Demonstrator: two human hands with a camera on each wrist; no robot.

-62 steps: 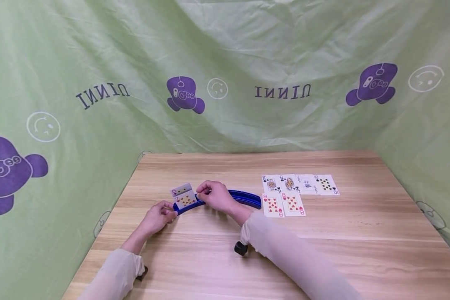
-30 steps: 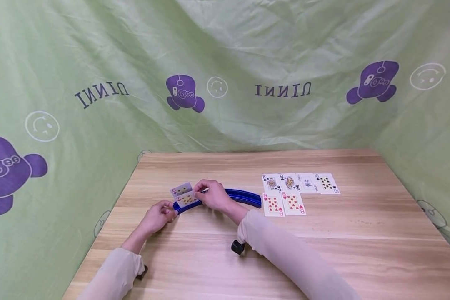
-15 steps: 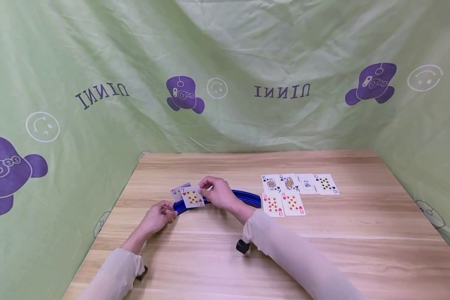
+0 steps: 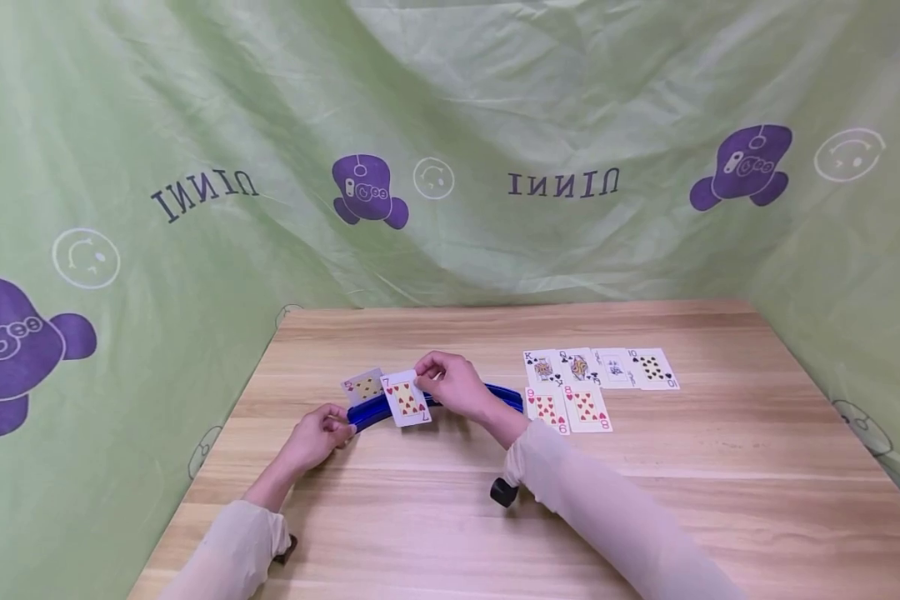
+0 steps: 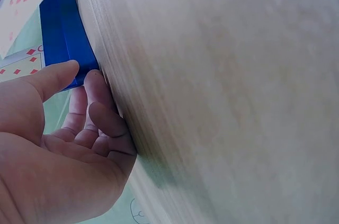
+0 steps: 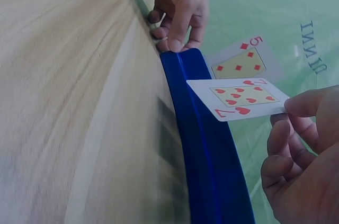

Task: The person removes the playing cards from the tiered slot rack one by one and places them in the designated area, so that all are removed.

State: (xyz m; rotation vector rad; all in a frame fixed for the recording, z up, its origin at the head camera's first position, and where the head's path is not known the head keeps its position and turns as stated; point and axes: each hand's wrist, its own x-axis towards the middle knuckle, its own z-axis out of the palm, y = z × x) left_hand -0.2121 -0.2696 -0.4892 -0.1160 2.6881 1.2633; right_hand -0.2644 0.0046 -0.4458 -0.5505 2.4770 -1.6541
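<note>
My left hand pinches the left end of a curved blue card holder between thumb and fingers; the left wrist view shows its thumb on top. A five of diamonds stands in the holder near that end, leaning back. Between thumb and fingers, my right hand grips a seven of hearts by its upper right corner. That card is over the holder, face toward me and tilted, overlapping the holder's front in the head view. Part of the holder's middle is hidden behind the right hand.
To the right, a king, a queen, a picture card and a ten lie face up in a row. Below them lie a nine of hearts and an eight of hearts. Green cloth hangs around the wooden table.
The seven of hearts has come up out of the holder in my right hand and moved right, uncovering the five of diamonds. My left hand has stayed on the holder's end.
</note>
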